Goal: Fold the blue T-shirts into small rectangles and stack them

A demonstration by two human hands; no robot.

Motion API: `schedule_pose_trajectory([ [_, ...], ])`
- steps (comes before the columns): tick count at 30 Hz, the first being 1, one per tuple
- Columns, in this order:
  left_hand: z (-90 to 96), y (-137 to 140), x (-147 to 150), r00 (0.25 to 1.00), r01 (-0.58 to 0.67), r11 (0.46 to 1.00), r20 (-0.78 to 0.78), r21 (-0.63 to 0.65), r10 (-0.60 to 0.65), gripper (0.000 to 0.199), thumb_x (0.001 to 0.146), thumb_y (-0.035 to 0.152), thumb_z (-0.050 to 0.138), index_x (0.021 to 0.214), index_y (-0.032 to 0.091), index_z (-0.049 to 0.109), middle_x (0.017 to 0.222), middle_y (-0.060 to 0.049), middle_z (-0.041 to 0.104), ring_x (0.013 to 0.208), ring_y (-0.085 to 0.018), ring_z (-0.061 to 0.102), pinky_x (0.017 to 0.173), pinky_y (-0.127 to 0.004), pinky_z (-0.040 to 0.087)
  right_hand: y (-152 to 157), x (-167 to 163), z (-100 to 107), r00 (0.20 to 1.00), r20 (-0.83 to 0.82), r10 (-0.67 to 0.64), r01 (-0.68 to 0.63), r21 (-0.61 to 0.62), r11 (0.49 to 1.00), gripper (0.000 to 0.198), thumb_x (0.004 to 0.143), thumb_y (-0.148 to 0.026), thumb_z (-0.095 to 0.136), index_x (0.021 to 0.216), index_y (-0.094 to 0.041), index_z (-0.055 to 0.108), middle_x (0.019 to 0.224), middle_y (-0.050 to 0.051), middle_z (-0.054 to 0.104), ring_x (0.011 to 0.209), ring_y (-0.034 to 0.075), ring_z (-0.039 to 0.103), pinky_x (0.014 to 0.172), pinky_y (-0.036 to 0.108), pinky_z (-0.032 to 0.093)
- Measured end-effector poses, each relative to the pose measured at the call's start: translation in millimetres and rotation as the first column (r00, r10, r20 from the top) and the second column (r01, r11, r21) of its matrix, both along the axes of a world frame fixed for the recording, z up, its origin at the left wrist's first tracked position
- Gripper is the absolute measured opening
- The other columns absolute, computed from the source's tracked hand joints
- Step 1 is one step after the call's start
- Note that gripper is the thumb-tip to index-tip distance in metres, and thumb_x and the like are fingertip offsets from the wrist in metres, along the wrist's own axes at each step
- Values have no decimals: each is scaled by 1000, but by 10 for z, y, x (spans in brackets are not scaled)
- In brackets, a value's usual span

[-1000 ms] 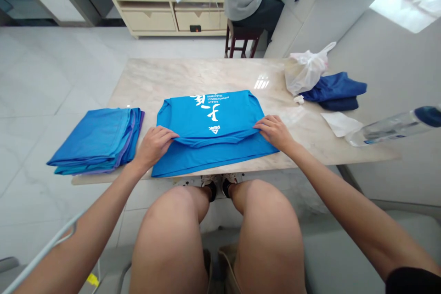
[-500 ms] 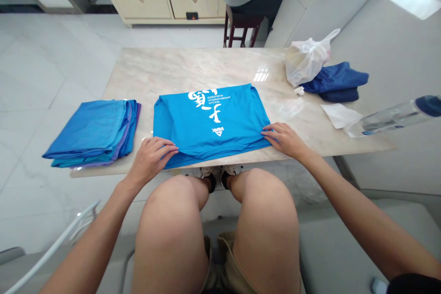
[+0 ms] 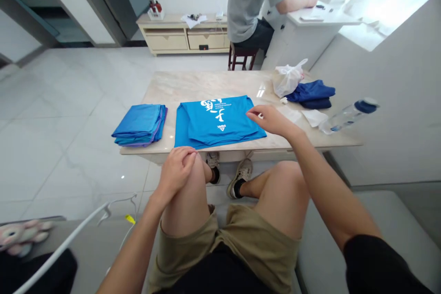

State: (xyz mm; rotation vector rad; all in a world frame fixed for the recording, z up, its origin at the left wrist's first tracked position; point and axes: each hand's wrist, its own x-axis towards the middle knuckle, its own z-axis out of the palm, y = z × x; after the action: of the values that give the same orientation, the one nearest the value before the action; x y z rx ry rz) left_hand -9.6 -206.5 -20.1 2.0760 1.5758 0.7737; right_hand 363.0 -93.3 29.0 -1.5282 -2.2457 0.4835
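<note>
A bright blue T-shirt [image 3: 227,121] with white printed characters lies flat on the marble-look table, its sides folded in. My left hand [image 3: 179,163] rests on my left knee beside the table's front edge, fingers lying flat and off the cloth. Over the shirt's right edge is my right hand [image 3: 267,117], fingers bent and drawn together with the fingertips near the cloth. No fabric is lifted by it. To the left, a stack of folded blue and purple clothes [image 3: 139,124] sits by the table's corner.
On the table's right are a white plastic bag [image 3: 287,78], dark blue cloth [image 3: 312,94], white paper [image 3: 315,118] and a tilted clear bottle [image 3: 347,117]. Past the table, a person [image 3: 248,4] sits on a stool [image 3: 243,53]. A white hanger [image 3: 82,234] is at lower left.
Both hands have let go of the shirt's lower edge. My left hand moved back onto my knee, and my right hand rose off the cloth. The view tilted up.
</note>
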Motion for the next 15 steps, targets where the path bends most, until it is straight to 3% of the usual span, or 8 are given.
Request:
schedule_pose_trajectory([
  [4, -13, 6, -67, 999, -25, 1000, 36, 4, 25, 33, 108, 39, 50, 107, 25, 79, 121, -7, 83, 122, -27, 72, 116, -46, 54, 291, -305, -289, 998, 60, -31, 30, 10, 999, 41, 117, -37, 48, 103, -15, 79, 104, 13, 81, 94, 25, 69, 86, 35, 47],
  [7, -6, 7, -43, 996, -80, 997, 35, 13, 79, 34, 108, 40, 49, 106, 25, 80, 120, -6, 84, 121, -26, 74, 114, -45, 56, 372, -329, -696, 985, 105, -135, 125, 93, 988, 36, 117, -34, 46, 120, -15, 77, 120, 16, 80, 113, 30, 69, 97, 37, 48],
  [10, -8, 57, 14, 989, -149, 988, 15, 30, 149, 37, 108, 41, 48, 103, 26, 82, 118, -6, 85, 120, -26, 75, 114, -44, 57, 422, -214, -992, 983, 143, -112, 94, 126, 988, 38, 117, -35, 45, 132, -16, 74, 125, 17, 79, 119, 33, 67, 101, 41, 49],
  [15, -3, 215, 145, 973, -230, 973, -17, 5, 230, 35, 106, 41, 51, 99, 26, 82, 110, -6, 86, 106, -26, 79, 100, -39, 62, 529, -7, -1024, 977, 198, -80, 68, 70, 995, 38, 118, -34, 43, 135, -19, 73, 126, 17, 77, 121, 33, 66, 104, 44, 50],
])
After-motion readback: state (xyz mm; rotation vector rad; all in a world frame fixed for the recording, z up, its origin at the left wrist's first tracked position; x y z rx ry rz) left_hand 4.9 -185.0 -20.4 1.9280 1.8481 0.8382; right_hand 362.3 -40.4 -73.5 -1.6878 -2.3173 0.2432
